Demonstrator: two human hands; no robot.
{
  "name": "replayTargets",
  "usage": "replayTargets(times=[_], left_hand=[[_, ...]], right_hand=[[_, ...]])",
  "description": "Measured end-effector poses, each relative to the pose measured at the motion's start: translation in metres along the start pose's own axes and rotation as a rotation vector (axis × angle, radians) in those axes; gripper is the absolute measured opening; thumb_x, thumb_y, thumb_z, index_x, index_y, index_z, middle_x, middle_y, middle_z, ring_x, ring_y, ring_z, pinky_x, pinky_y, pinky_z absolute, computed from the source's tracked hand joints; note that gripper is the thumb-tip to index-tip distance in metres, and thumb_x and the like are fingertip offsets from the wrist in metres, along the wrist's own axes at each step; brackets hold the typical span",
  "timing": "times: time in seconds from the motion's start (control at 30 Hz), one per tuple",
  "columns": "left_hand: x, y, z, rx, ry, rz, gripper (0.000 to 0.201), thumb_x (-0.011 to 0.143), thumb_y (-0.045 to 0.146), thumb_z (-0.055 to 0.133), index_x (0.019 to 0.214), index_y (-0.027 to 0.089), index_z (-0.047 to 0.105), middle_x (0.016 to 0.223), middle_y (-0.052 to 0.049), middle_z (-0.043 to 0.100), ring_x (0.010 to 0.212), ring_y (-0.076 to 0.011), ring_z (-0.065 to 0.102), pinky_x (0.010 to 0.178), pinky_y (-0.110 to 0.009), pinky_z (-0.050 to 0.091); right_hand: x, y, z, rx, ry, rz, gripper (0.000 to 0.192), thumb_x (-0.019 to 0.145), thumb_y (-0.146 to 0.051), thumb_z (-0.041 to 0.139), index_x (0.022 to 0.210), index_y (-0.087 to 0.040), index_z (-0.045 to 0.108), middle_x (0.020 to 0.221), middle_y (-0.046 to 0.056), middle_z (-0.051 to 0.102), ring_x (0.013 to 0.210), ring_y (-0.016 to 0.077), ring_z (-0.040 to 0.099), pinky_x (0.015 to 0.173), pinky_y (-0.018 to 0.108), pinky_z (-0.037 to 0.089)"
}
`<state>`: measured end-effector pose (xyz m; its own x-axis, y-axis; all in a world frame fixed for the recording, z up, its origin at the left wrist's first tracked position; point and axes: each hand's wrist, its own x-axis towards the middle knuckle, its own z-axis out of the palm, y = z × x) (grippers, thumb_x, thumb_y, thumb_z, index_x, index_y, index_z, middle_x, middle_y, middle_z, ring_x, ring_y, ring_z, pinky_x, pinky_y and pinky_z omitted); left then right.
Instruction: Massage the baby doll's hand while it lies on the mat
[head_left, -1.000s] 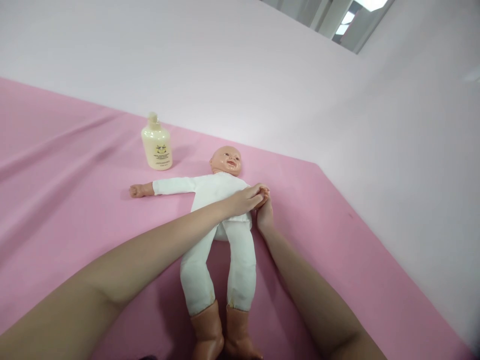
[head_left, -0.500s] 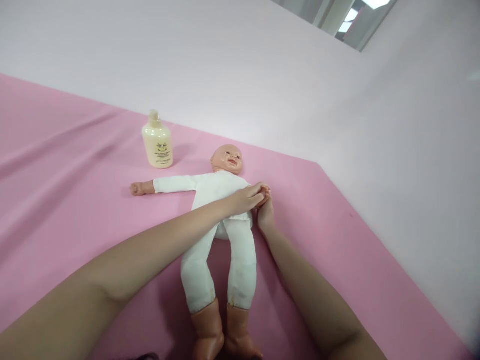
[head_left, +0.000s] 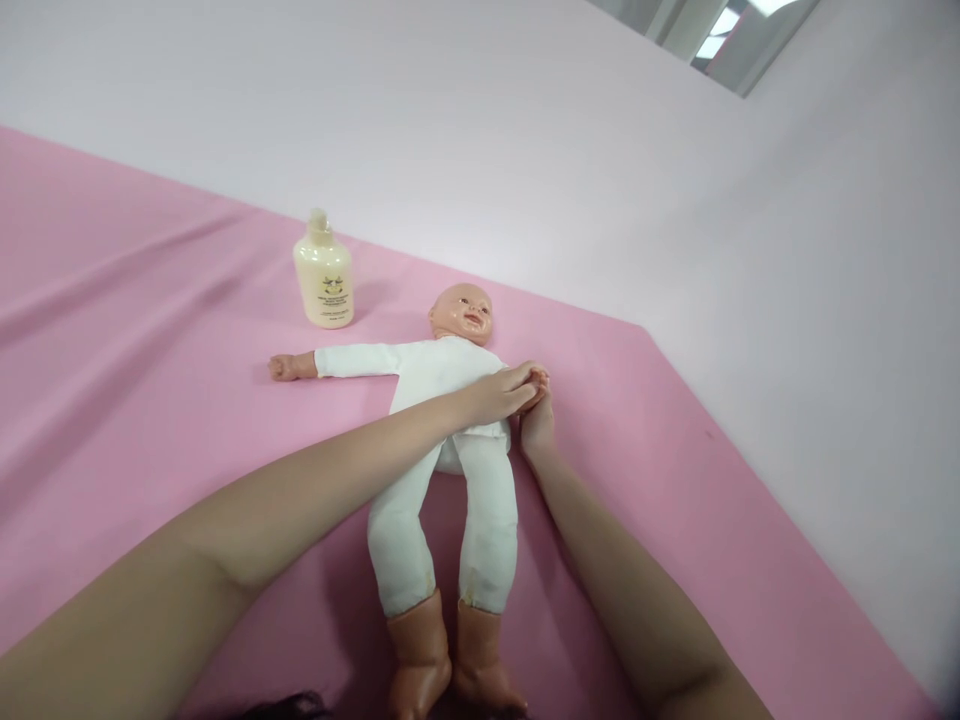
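A baby doll (head_left: 442,375) in a white cloth body lies on its back on the pink cover, its head away from me and its brown feet near me. My left hand (head_left: 506,390) reaches across the doll's belly and is closed over the doll's hand (head_left: 534,397) on the right side. From beneath and the right, my right hand (head_left: 538,428) is wrapped round the same doll hand. My fingers hide most of it. The doll's other arm (head_left: 356,360) stretches out straight to the left, untouched.
A cream pump bottle (head_left: 324,285) with a dark printed label stands upright beyond the outstretched arm. The pink cover (head_left: 187,320) has creases at the left, and its edge borders a white surface (head_left: 450,130). Dark hair shows at the bottom edge.
The view has shifted a little, so the doll and bottle appear slightly further right and higher. Both hands keep their hold on the doll's hand with hardly any visible movement.
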<state>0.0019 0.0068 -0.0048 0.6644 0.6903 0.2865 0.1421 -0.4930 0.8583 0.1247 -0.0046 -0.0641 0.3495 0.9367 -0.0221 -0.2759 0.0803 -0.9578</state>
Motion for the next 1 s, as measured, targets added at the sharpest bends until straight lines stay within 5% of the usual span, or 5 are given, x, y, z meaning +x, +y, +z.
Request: replayTargets(times=[1.0], left_hand=[[-0.0018,0.0056,-0.0001,-0.001,0.015,-0.009,0.037,0.088,0.021,0.036,0.122,0.02,0.051,0.117,-0.007,0.064,0.111,-0.0199,0.056,0.102,-0.034,0.04]], right_hand=[[0.0004,0.0008,0.0008,0.043,0.022,-0.022,0.036,0.087,-0.049,0.046,0.097,-0.024,0.069,0.092,-0.002,0.073,0.094,0.013,0.066,0.087,0.026,0.05]])
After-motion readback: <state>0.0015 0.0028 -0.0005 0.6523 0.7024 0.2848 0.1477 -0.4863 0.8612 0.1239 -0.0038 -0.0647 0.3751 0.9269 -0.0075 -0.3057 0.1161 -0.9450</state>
